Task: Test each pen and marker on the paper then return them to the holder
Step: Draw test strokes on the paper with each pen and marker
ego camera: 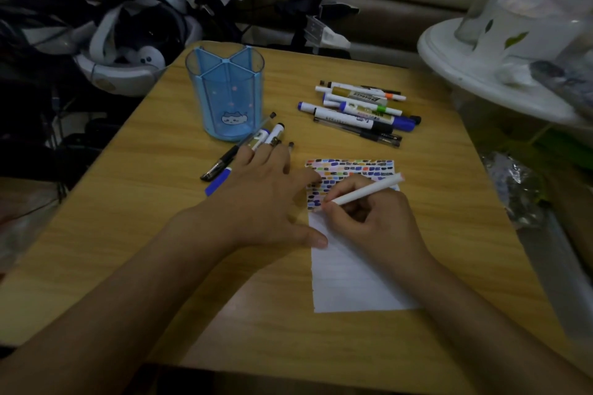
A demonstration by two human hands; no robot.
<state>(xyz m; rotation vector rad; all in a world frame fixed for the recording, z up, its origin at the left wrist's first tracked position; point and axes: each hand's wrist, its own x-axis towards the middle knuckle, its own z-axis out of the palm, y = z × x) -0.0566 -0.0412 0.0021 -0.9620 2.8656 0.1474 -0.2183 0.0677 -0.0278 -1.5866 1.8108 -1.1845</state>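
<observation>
We judge a short, light stroke best, kept on blank paper [349, 279] below the colour swatches. The right hand [372, 218] pinches a white marker [365, 191], tip down on the sheet. The left hand [266, 199] lies flat, fingers spread, steadying the edge. The blue holder [224, 90] stands empty behind; untested pens [362, 109] lie near.
</observation>
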